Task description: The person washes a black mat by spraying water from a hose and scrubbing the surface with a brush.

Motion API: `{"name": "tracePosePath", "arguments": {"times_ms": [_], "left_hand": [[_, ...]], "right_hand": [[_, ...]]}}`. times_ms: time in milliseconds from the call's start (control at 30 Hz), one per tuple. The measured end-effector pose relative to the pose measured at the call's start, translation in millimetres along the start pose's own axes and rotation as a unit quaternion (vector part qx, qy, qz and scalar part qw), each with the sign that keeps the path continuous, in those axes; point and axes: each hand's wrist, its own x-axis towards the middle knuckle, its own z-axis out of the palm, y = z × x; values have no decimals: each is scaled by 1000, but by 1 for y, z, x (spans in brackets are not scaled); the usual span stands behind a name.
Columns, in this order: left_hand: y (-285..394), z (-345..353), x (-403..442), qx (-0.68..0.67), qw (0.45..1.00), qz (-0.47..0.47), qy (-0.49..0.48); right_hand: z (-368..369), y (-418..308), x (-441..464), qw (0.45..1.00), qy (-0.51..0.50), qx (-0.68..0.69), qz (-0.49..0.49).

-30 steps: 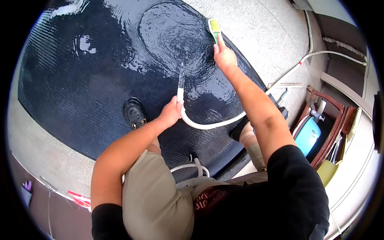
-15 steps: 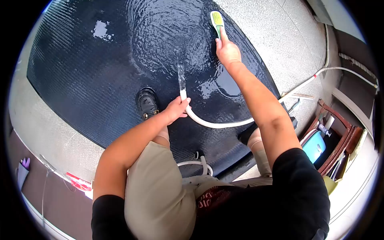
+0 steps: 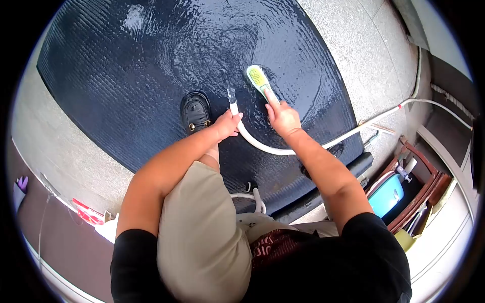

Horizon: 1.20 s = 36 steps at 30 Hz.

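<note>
My left hand [image 3: 227,124] is closed around a white hose [image 3: 262,147] close to its end, and water runs from the mouth onto a dark ribbed mat [image 3: 111,96]. In my right hand [image 3: 284,117] is the handle of a scrub brush [image 3: 258,77] with a yellow-green top, the forefinger stretched along it. The brush head lies low over the wet mat, right of the water stream; its bristles are hidden beneath. Rippling water covers much of the mat ahead of both hands.
My black shoe [image 3: 195,112] stands on the mat left of the hose. The hose crosses under my right forearm towards the right wall. A brown wooden rack [image 3: 427,194] with a blue basin [image 3: 388,194] stands at the right. Pale concrete floor [image 3: 353,45] borders the mat.
My right hand has drawn the brush back towards me and to the left, nearer the hose mouth. My left hand still holds the hose in about the same place.
</note>
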Motion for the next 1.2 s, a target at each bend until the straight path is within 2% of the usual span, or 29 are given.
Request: {"name": "tracePosePath", "arguments": {"times_ms": [67,100,167,233,267,333,400,500,533,600,733,800,933,1000,1033,1167,1200], "left_hand": [[1,-3,1,9,1000,8,4],[-1,-3,0,21,1000,14,2],[-3,-4,0,26,999,29,13],[-3,-5,-3,65,994,75,56],[-10,-11,7,112,990,81,41],[-16,-10,15,98,990,75,63],[2,-6,-12,55,994,74,65],[-12,-12,-10,97,987,69,107],[-9,-14,-24,87,989,35,115],[-12,-15,-35,39,989,61,129],[-16,-22,-21,65,988,89,108],[-16,-27,-13,34,993,70,84],[-9,-29,-28,73,991,86,68],[-21,-26,-16,82,980,172,58],[-28,-27,-6,139,962,224,68],[-25,-28,-3,229,934,261,89],[-13,-30,-15,190,957,212,49]], "right_hand": [[-22,-43,67,1000,-6,-8,15],[-30,-57,88,999,10,30,11],[-24,-64,91,998,18,50,31],[-6,-57,53,998,6,42,44],[3,-46,21,998,-10,30,45],[22,-18,-40,997,-46,-3,60],[35,7,-91,999,-27,3,35],[35,15,-111,999,-47,-1,12],[29,7,-100,999,-45,-4,14],[26,-18,-48,999,-34,-38,0],[-2,-85,49,998,-2,52,36],[12,-83,45,998,16,61,27],[38,-34,-53,998,-31,15,51],[37,-19,-75,998,-36,11,50],[33,-19,-78,998,-34,10,51],[6,-62,21,999,1,11,38],[-4,-78,48,999,25,14,21]]}}
